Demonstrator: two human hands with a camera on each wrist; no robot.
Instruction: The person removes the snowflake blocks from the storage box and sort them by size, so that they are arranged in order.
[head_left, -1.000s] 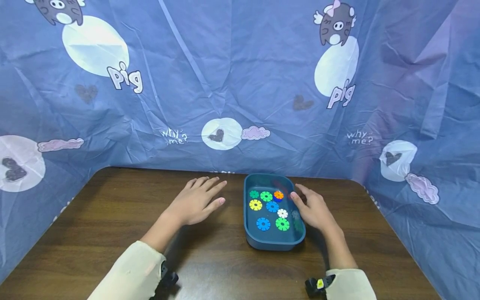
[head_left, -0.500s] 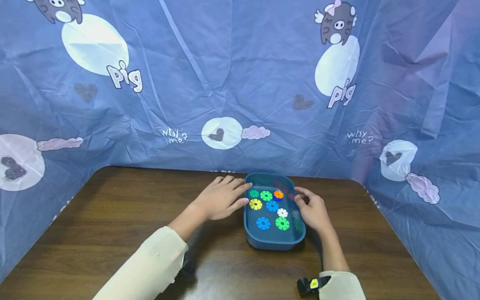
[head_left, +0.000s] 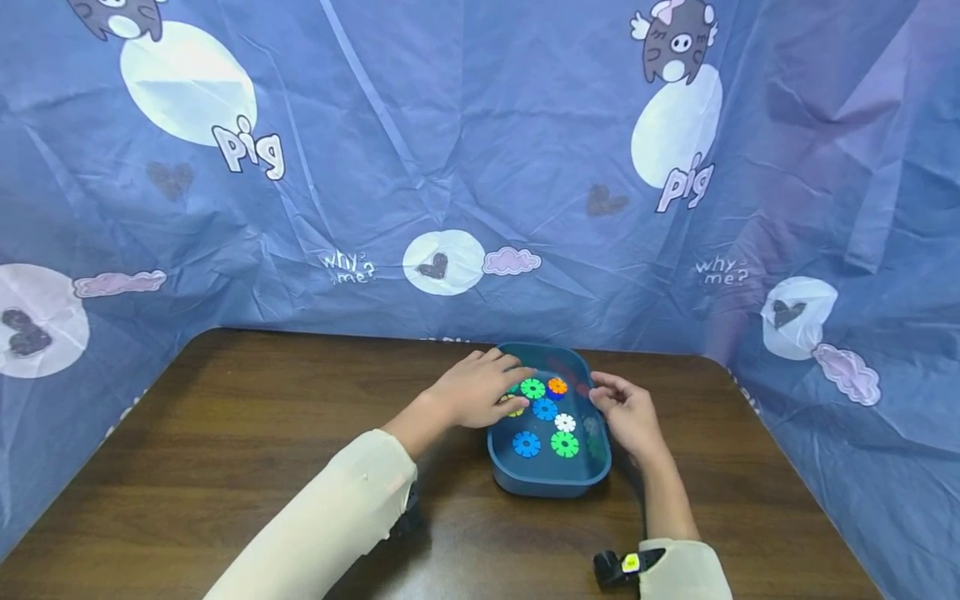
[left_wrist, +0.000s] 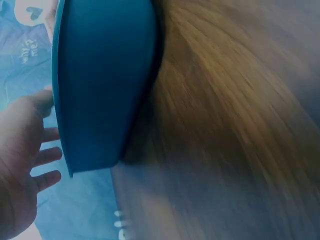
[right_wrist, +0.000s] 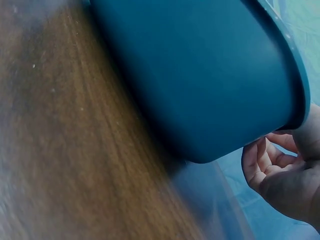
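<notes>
A dark teal plastic tray (head_left: 551, 487) stands on the table with several flower-shaped notched discs on its floor. Over its left rim reaches my left hand (head_left: 480, 392), fingers stretched loosely above the yellow disc (head_left: 513, 407) and the dark green one, partly hiding both. In the left wrist view that hand's fingers (left_wrist: 48, 156) pass behind the tray's rim. My right hand (head_left: 632, 418) holds the right rim with curled fingers and thumb. An orange disc (head_left: 557, 385), green disc (head_left: 532, 388), blue disc (head_left: 545, 409) and white disc (head_left: 565, 423) lie uncovered.
Another blue disc (head_left: 527, 444) and a green disc (head_left: 565, 444) lie near the tray's front end. The brown wooden table (head_left: 247, 442) ends at a blue patterned cloth (head_left: 465, 167) behind it. Each sleeve cuff has a black wrist camera (head_left: 609, 568).
My left hand has moved right from the bare table, over the rim into the tray's space. The right thumb has drawn back to the rim; the tray has stayed in place.
</notes>
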